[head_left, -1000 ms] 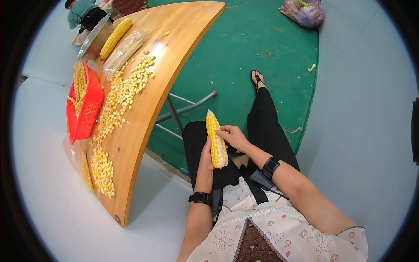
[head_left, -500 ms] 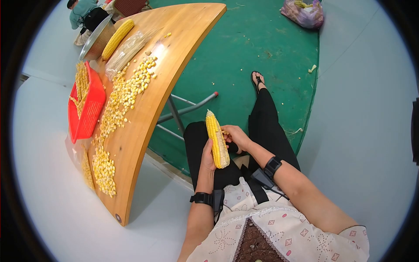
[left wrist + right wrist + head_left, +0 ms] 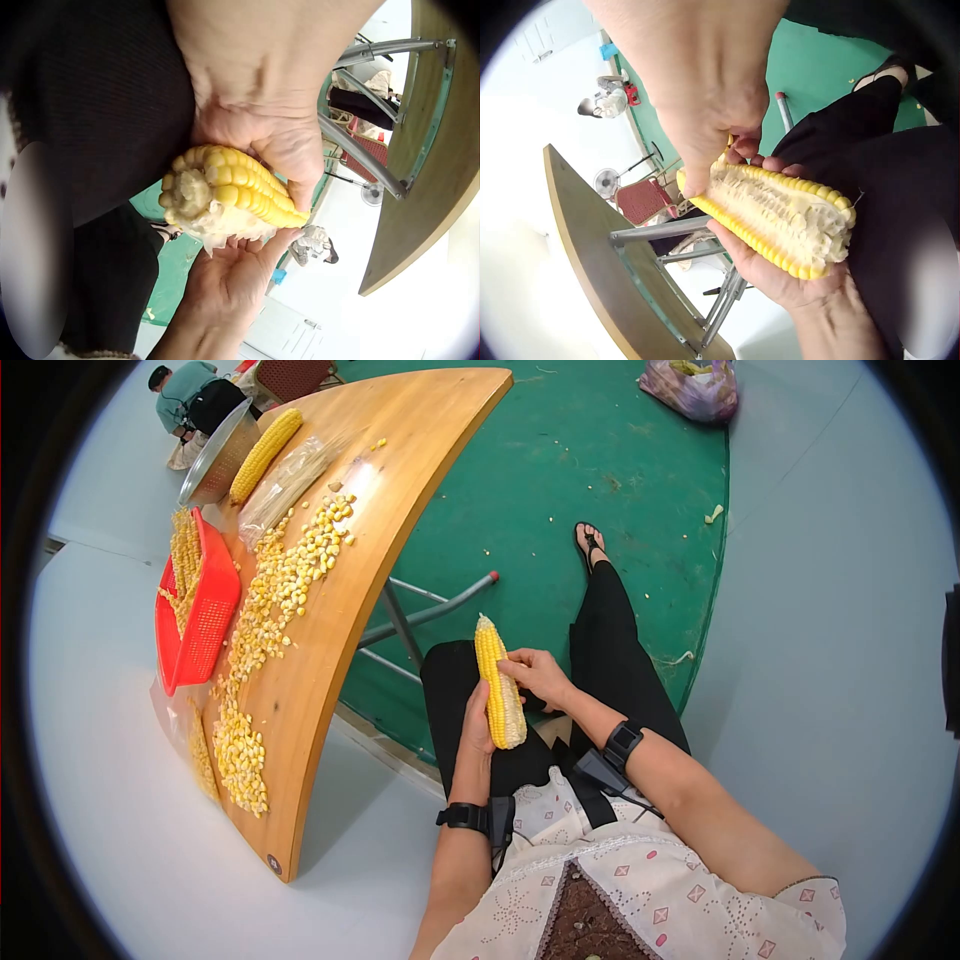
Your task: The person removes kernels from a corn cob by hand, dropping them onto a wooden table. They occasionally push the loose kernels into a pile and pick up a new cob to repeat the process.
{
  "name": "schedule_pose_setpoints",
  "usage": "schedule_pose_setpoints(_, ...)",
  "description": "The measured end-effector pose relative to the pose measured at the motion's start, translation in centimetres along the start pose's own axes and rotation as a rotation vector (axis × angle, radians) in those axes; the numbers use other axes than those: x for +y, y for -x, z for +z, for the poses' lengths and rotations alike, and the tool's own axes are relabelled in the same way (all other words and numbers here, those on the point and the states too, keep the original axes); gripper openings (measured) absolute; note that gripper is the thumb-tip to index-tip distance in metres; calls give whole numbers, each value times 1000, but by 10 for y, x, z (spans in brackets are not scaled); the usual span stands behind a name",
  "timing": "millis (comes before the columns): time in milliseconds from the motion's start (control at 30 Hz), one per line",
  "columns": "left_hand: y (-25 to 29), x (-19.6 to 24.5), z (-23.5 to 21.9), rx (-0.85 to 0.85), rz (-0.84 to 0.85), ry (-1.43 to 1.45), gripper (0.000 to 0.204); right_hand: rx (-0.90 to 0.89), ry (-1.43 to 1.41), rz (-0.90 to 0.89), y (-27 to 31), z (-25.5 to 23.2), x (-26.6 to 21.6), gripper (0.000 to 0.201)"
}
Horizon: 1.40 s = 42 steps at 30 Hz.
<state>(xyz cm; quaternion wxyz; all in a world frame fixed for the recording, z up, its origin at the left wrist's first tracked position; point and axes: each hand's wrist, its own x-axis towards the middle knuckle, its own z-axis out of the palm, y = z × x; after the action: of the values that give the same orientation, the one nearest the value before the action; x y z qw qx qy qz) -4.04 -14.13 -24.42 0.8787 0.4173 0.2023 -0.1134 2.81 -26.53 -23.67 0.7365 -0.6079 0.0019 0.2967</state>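
Note:
An ear of corn (image 3: 494, 695) is held over the lap, tip pointing away from the body. The left hand (image 3: 476, 722) grips it from below and the side, with the thumb along the yellow rows. In the right wrist view, a broad strip of the ear (image 3: 772, 206) is bare, pale cob between rows of kernels. The right hand (image 3: 541, 678) is at the upper part, its thumb (image 3: 697, 176) pressing on the kernels at the strip's edge. Its other fingers are curled, and a bit of yellow shows between them.
Loose kernels (image 3: 240, 760) lie spread along the wooden table (image 3: 310, 690) at left. A red basket (image 3: 205, 615) of stripped cobs, a metal bowl (image 3: 215, 460), a whole ear (image 3: 266, 455) and a plastic bag (image 3: 285, 490) are there too. A filled bag (image 3: 690, 390) lies on the floor.
The right hand drew slightly off the ear half a second ago, with kernels at its fingers. Now its thumb is back on the ear. The left hand keeps its hold.

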Motion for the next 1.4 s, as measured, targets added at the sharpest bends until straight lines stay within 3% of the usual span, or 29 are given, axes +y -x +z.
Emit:
schedule_pose_setpoints(100, 1, 4, -1, -52, -64, 116, 46, -10, -14, -7, 1, -2, 0, 32)
schedule_pose_setpoints(267, 1, 0, -1, -44, 4, 19, 42, -37, -93, -11, 0, -3, 4, 27)
schedule_pose_setpoints(367, 2, 2, 0, -65, 30, -18, 42, -67, -344, 76, -9, -10, 10, 24)
schedule_pose_setpoints(567, 3, 3, 5, -91, 29, -26, 41, -76, -477, 132, -7, -11, 6, 28)
schedule_pose_setpoints(767, 4, 3, 8, -93, 19, -44, 39, -38, -477, 151, -5, -9, 3, 36)
schedule_pose_setpoints(967, 2, 1, 11, -32, 46, -106, 38, 136, -66, 28, -1, -1, -5, 34)
schedule_pose_setpoints(1400, 0, 1, -2, -35, -58, 17, 45, 116, -31, -64, -3, -3, 7, 33)
